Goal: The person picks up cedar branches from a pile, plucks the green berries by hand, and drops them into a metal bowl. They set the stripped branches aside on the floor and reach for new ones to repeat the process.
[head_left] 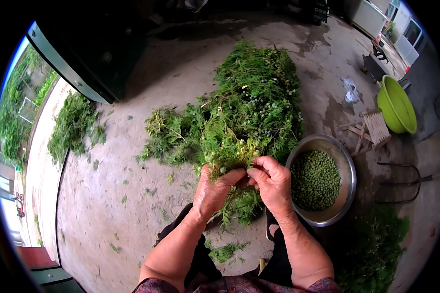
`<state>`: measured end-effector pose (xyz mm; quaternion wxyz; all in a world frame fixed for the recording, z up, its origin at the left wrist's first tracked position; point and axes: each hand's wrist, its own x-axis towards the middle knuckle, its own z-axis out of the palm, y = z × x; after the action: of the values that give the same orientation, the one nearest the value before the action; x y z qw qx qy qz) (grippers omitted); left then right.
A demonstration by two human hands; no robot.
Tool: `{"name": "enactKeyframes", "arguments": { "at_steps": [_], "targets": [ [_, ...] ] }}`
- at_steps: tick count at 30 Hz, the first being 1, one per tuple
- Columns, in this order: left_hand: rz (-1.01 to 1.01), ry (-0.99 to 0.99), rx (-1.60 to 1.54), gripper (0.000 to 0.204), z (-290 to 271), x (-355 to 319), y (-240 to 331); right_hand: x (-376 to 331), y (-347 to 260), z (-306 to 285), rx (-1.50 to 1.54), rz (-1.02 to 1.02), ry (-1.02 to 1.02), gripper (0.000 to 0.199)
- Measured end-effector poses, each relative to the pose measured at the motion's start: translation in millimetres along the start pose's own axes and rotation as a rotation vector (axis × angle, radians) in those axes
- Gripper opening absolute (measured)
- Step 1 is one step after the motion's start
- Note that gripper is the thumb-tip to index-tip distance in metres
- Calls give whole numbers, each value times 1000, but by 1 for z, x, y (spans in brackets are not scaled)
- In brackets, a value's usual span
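Note:
My left hand [212,190] grips a leafy green branch [230,151] by its stem, holding it up above my lap. My right hand [271,180] pinches at the same branch next to the left hand, fingertips on small green berries among the foliage. Behind it a big pile of green branches [259,93] with pale berries lies on the concrete floor. To my right stands a round metal bowl [347,168] filled with small green berries [315,179].
A smaller heap of greenery [73,127] lies at the left by a dark doorway edge. A lime-green basin [397,105] and a small wooden stool [369,129] are at the far right. A metal fork tool [401,183] lies beside the bowl. Stripped sprigs [371,249] lie at lower right.

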<state>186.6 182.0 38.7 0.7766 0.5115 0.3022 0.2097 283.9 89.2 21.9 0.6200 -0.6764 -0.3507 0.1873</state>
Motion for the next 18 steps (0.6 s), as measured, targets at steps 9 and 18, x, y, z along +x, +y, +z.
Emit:
{"name": "enactKeyframes", "arguments": {
  "at_steps": [9, 18],
  "targets": [
    [-55, 59, -134, 15, -3, 0, -7, 9, -3, -14, 861, 428, -63, 20],
    [-59, 106, -49, 15, 1, -1, -5, 4, 0, -9, 699, 434, -76, 24]
  ]
}}
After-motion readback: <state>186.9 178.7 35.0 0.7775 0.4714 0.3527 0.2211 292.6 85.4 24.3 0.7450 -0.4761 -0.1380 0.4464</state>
